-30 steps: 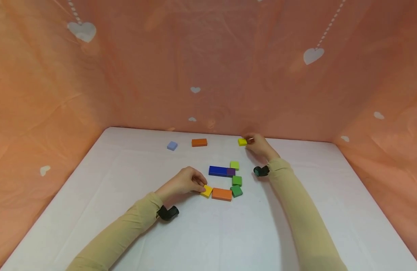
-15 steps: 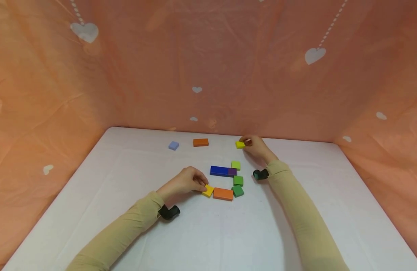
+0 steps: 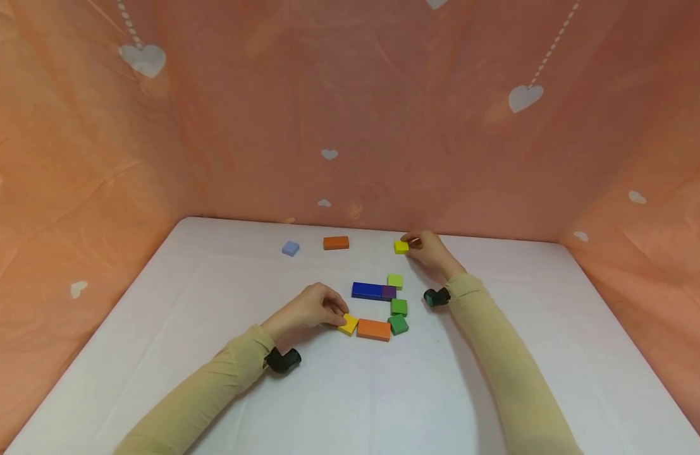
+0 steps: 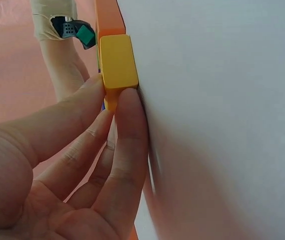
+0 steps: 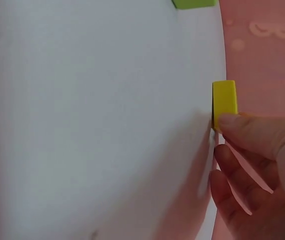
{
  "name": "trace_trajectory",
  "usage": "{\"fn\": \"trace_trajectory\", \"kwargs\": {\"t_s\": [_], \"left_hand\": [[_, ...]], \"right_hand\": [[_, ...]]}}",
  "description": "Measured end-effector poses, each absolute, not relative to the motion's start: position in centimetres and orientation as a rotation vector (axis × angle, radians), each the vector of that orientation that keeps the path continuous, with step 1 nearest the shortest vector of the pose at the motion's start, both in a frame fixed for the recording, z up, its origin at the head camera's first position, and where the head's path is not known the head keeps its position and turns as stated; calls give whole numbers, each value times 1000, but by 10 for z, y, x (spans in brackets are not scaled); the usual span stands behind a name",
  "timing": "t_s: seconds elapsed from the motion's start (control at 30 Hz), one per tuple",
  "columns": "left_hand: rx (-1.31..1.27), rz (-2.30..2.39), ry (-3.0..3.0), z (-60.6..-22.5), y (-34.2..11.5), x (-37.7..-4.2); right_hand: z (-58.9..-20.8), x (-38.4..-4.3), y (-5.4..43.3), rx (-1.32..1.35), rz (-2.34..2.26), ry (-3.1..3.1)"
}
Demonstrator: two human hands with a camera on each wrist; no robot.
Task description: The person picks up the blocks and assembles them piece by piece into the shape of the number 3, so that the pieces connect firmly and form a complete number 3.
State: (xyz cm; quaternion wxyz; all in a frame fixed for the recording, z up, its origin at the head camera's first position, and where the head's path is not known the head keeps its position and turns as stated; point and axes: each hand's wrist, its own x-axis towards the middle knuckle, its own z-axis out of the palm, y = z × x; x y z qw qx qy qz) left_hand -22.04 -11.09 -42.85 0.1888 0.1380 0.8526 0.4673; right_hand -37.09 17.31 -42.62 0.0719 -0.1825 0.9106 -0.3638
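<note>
My left hand [image 3: 313,306] pinches a golden-yellow block [image 4: 118,62] between thumb and fingers, down on the white table. That block sits against the left end of an orange block [image 3: 374,330]. At the back right, my right hand [image 3: 432,251] pinches a bright yellow block [image 5: 225,102] by its edge, at the table surface. A dark green block [image 3: 398,324] touches the orange block's right end. Behind it come a green block [image 3: 399,307], a long blue block [image 3: 367,291] with a purple block [image 3: 388,292] at its end, and a lime block [image 3: 394,281].
Toward the back of the white table [image 3: 327,404] lie a pale blue block [image 3: 290,248] and another orange block [image 3: 336,242]. Orange cloth [image 3: 350,126] with white hearts walls the table behind and at both sides. Black wrist cameras [image 3: 284,360] jut from both sleeves.
My right hand has brought the bright yellow block slightly left and toward me. The left hand keeps its hold on the golden-yellow block in the same place.
</note>
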Motion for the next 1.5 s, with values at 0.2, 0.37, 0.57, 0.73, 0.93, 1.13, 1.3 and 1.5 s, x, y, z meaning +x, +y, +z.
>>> {"fn": "trace_trajectory", "kwargs": {"t_s": [0.2,0.37,0.57,0.73,0.93,1.13,1.3,1.5], "left_hand": [[418,1306,2407,-430,-111,-221],[410,1312,2408,-429,-111,-220],[407,1327,2411,-427,-111,-220],[394,1331,2401,-427,-111,-220],[387,1368,2371,-427,-111,-219],[389,1371,2369,-427,-111,-219],[371,1374,2362,-426,-111,-220],[405,1363,2381,-427,-112,-218]], "right_hand": [[-426,-364,175,-584,-1106,2750],[-425,-358,176,-597,-1108,2747],[-422,-351,178,-648,-1069,2748],[-422,-348,178,-668,-1059,2706],[-423,-344,176,-711,-1032,2664],[-420,-340,175,-760,-996,2649],[-418,-338,175,-785,-985,2637],[-421,-338,176,-790,-953,2633]]}}
